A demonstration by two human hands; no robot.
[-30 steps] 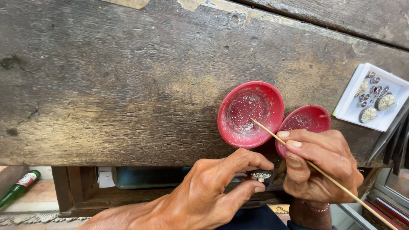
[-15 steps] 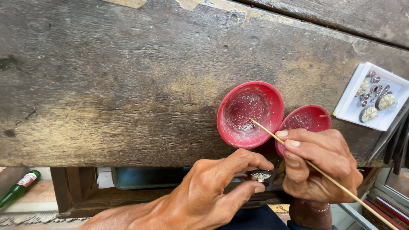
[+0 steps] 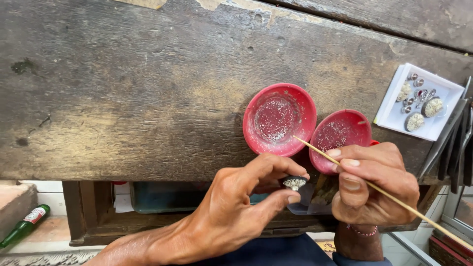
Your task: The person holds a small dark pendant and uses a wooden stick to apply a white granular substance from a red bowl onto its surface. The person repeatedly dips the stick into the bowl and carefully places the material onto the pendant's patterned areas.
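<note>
My left hand [image 3: 236, 207] pinches a small dark piece set with tiny pale stones [image 3: 294, 183] between thumb and forefinger, just off the front edge of the worn wooden bench [image 3: 123, 88]. My right hand [image 3: 372, 184] grips a thin wooden stick [image 3: 394, 197], whose tip points at the left one of two red dishes [image 3: 279, 118]. The second red dish [image 3: 342, 134] sits right behind my right fingers. Both dishes hold a dusting of tiny pale stones.
A white tray [image 3: 419, 101] with several small stone-set pieces lies at the bench's right end, next to dark metal tools [image 3: 456, 138]. Below the bench are a shelf with a teal box [image 3: 152, 197] and, at far left, a green bottle [image 3: 24, 225].
Both hands hold nearly the same pose; the stick's tip stays over the near rim of the left dish.
</note>
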